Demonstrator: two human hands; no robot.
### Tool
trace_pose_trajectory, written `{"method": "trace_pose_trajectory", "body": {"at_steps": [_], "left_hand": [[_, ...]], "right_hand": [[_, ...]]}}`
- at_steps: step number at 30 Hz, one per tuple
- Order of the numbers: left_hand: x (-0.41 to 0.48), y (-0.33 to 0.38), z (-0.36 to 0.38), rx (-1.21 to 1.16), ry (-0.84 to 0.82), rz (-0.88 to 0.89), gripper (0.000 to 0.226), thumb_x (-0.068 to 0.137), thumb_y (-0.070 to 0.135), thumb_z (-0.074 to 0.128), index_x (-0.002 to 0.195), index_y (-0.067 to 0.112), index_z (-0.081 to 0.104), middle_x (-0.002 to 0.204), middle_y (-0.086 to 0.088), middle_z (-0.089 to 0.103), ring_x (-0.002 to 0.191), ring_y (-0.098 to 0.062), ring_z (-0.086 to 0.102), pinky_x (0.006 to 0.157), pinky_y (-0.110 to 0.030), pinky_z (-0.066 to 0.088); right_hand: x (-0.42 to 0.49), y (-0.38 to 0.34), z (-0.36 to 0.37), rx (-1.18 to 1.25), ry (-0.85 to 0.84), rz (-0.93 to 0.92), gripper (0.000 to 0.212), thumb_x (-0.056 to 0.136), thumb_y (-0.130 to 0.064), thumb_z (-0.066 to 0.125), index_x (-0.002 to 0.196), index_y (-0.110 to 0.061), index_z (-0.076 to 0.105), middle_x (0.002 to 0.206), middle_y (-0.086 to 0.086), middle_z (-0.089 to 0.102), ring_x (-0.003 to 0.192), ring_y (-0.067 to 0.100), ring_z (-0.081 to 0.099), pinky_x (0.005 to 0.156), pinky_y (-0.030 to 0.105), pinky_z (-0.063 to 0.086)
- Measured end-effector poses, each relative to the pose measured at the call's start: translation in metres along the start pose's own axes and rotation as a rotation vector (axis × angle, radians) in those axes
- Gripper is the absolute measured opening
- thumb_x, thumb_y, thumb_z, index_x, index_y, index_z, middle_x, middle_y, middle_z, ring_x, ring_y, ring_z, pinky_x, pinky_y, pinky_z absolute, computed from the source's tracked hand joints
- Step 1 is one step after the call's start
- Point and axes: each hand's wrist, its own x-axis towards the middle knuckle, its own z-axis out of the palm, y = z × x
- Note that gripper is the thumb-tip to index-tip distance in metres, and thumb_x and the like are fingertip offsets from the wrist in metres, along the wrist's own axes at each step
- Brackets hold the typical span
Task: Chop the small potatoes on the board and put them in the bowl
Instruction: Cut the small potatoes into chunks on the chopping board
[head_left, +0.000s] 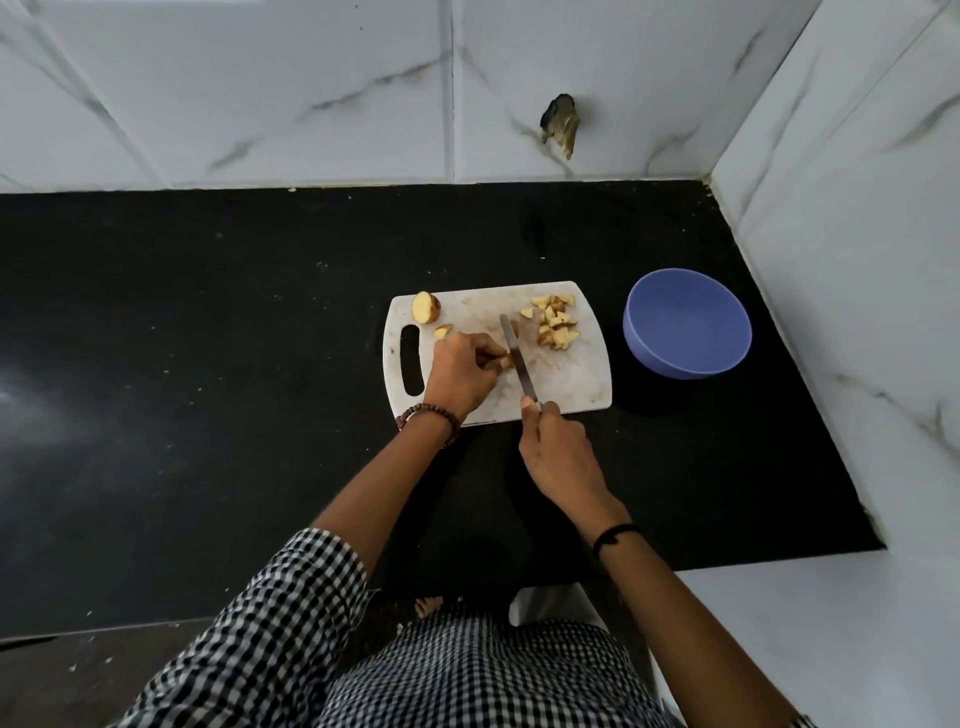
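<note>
Scene: a person in a checked shirt stands over a black tabletop set in a corner of white marbled tiles.
Board: a white cutting board lies on the tabletop, handle slot to the left.
Left hand: the left hand, a beaded bracelet at the wrist, curls its fingers and pinches a potato piece down on the board, hard against the blade.
Right hand: the right hand, a black band at the wrist, is wrapped round the handle of a knife, one fingertip on the blade's back; the tip points away from the person.
Potatoes: a half potato sits at the board's far-left corner, a small cut piece just beside it; a heap of chopped pieces lies right of the blade.
Bowl: a blue bowl stands on the tabletop just right of the board.
</note>
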Motion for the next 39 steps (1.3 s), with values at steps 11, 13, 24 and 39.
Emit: {"method": "trace_pose_trajectory", "body": {"at_steps": [11, 13, 24, 39], "left_hand": [[0.006, -0.007, -0.003, 0.135, -0.026, 0.058, 0.035, 0.079, 0.029, 0.075, 0.109, 0.016, 0.062, 0.099, 0.000, 0.055, 0.080, -0.008, 0.054, 0.069, -0.013, 0.044], [0.007, -0.006, -0.007, 0.176, -0.067, 0.103, 0.037, 0.078, 0.031, 0.077, 0.110, 0.017, 0.064, 0.098, 0.001, 0.055, 0.080, -0.008, 0.054, 0.070, -0.015, 0.045], [0.013, -0.014, -0.021, 0.345, 0.073, 0.092, 0.020, 0.085, 0.021, 0.069, 0.100, 0.008, 0.068, 0.103, -0.006, 0.059, 0.084, -0.018, 0.060, 0.071, -0.026, 0.050], [0.013, 0.023, -0.008, -0.666, -0.172, -0.280, 0.032, 0.104, 0.014, 0.032, 0.127, 0.009, 0.053, 0.117, -0.007, 0.066, 0.098, -0.018, 0.067, 0.072, -0.028, 0.058]], "right_hand": [[-0.002, 0.006, -0.011, 0.145, 0.004, 0.048, 0.048, 0.105, -0.052, 0.027, 0.098, -0.014, 0.057, 0.087, 0.004, 0.062, 0.073, 0.016, 0.062, 0.059, 0.029, 0.043], [-0.001, 0.006, -0.013, 0.166, 0.001, 0.074, 0.048, 0.104, -0.053, 0.027, 0.100, -0.016, 0.057, 0.090, 0.004, 0.062, 0.075, 0.015, 0.062, 0.059, 0.028, 0.043], [-0.005, -0.001, -0.011, 0.162, -0.019, 0.073, 0.050, 0.104, -0.053, 0.028, 0.104, -0.014, 0.059, 0.093, 0.005, 0.063, 0.079, 0.016, 0.061, 0.069, 0.034, 0.046], [-0.019, -0.005, -0.025, 0.985, -0.387, 0.348, 0.042, 0.100, -0.054, 0.046, 0.094, -0.012, 0.053, 0.060, -0.002, 0.034, 0.046, 0.008, 0.023, 0.040, 0.022, 0.015]]}}
